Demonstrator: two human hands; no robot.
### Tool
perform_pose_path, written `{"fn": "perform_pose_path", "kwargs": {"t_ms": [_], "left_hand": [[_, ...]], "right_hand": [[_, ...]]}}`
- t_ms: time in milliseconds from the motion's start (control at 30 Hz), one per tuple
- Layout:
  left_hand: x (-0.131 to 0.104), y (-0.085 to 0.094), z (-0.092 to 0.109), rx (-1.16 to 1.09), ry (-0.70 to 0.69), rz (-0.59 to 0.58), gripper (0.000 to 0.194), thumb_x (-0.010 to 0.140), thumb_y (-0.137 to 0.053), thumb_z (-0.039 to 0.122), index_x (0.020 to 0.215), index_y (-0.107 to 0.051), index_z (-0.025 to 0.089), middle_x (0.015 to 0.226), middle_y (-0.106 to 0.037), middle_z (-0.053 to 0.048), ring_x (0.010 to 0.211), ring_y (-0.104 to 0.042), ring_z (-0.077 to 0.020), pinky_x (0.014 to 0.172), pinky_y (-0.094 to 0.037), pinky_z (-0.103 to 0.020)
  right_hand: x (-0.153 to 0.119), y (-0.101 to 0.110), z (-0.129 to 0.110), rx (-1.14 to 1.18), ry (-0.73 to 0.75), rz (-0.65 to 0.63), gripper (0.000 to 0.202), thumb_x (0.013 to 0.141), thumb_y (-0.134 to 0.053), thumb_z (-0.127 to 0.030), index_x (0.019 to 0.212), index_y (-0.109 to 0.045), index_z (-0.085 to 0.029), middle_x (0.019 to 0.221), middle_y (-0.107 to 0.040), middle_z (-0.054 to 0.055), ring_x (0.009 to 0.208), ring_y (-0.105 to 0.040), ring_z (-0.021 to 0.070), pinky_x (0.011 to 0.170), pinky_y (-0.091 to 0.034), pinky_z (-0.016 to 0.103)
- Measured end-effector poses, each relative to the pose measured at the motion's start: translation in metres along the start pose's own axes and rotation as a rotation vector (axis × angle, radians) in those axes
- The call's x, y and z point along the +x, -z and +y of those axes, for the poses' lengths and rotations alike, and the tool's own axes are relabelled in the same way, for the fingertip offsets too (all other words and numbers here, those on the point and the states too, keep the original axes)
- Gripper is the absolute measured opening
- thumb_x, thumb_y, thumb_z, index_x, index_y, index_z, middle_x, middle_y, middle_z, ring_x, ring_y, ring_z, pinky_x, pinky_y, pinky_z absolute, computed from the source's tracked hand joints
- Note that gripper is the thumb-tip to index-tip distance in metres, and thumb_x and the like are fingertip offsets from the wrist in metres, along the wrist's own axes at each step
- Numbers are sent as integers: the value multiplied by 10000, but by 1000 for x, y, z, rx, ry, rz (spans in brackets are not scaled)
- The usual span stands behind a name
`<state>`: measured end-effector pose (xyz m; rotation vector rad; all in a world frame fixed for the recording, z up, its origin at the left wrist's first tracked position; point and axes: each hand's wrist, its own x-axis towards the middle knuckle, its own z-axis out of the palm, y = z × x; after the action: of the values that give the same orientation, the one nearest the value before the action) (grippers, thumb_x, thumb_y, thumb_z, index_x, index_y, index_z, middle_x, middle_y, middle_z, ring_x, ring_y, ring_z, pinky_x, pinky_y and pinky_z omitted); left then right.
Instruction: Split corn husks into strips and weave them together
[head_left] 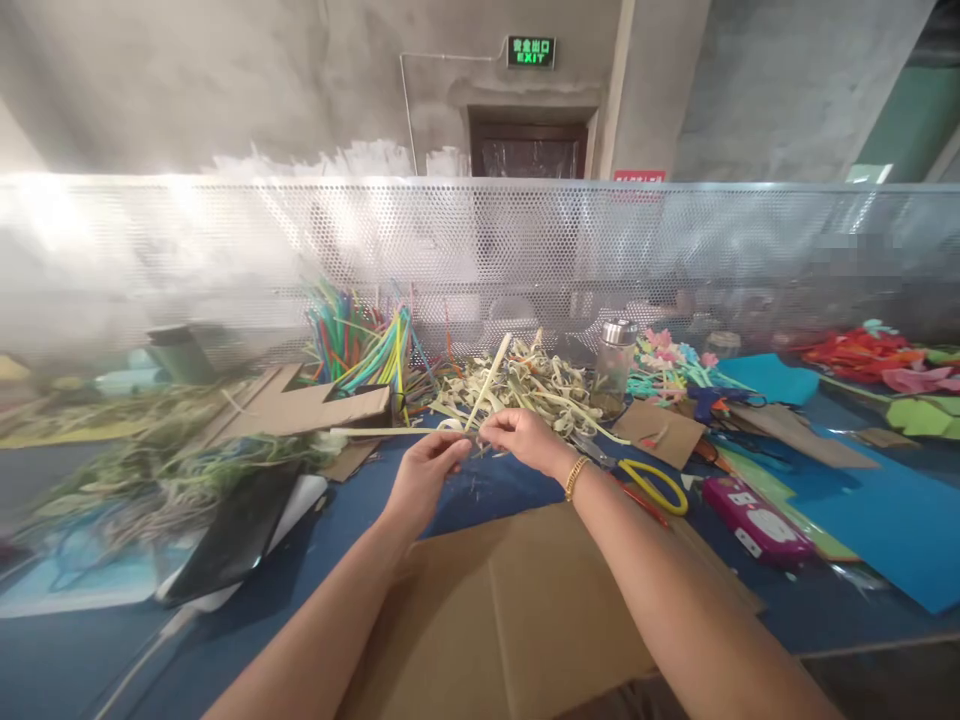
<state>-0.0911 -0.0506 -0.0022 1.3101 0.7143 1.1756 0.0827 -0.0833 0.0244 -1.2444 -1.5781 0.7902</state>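
Observation:
Both hands meet over the blue table, just in front of a heap of pale dried strips [532, 385]. My left hand [427, 470] has thumb and fingers pinched at the lower end of a pale green strip [489, 385] that slants up to the right. Another strip [375, 432] reaches out to the left from the same spot. My right hand [525, 438], with a gold bracelet at the wrist, pinches close beside the left at the point where the strips meet. The fingertips partly cover that joint, so its details are too small to tell.
Cardboard [517, 610] lies under the forearms. Yellow-handled scissors [660, 487], a purple case [757, 520] and blue sheets [892, 510] are at right. A glass bottle [615, 365] stands behind; a black tablet-like object [232, 535] lies left.

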Motion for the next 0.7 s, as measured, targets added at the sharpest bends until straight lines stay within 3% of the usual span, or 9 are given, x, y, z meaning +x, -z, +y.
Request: {"fn": "perform_pose_path", "kwargs": {"t_ms": [133, 267, 400, 500, 600, 700], "left_hand": [[-2, -1, 3, 194, -38, -8, 265, 636, -777, 388, 751, -712, 158, 628, -597, 7, 549, -447, -99, 496, -328, -221], [-3, 1, 7, 237, -134, 79, 190, 670, -738, 350, 724, -703, 171, 611, -591, 12, 554, -458, -110, 510, -332, -229], [0, 2, 6, 199, -168, 154, 141, 663, -723, 321, 668, -693, 183, 600, -575, 10, 569, -461, -121, 516, -334, -236], [1, 2, 3, 166, -165, 201, 137, 652, -729, 324, 668, -701, 191, 586, -567, 9, 534, -427, -116, 493, -321, -240], [0, 1, 4, 158, -160, 210, 124, 638, -741, 312, 652, -707, 193, 577, -572, 3, 509, -424, -117, 480, -328, -244], [-2, -1, 5, 166, -163, 180, 99, 638, -732, 291, 624, -707, 196, 568, -584, -5, 497, -443, -124, 478, -343, -249]], "right_hand": [[0, 6, -3, -25, -27, 78, 257, 779, -634, -402, 710, -643, -154, 576, -540, -41, 523, -440, 85, 533, -355, 217], [-1, 15, -7, -116, -8, 99, 277, 759, -661, -435, 757, -672, -158, 630, -604, -18, 541, -475, 96, 543, -370, 224], [-2, 24, -10, -398, 92, 334, 172, 767, -674, -353, 788, -696, -183, 784, -691, 43, 733, -590, 161, 696, -428, 270], [-4, 13, -15, -536, 182, 460, 220, 799, -648, -408, 760, -707, -200, 816, -697, 65, 829, -603, 200, 778, -421, 311], [-6, -11, -19, -302, 42, 275, 460, 859, -515, -560, 639, -675, -190, 606, -641, 45, 602, -577, 165, 624, -424, 294], [-7, -32, -17, 21, -89, 97, 443, 797, -592, -578, 596, -647, -188, 594, -635, 46, 522, -531, 141, 530, -400, 283]]}}
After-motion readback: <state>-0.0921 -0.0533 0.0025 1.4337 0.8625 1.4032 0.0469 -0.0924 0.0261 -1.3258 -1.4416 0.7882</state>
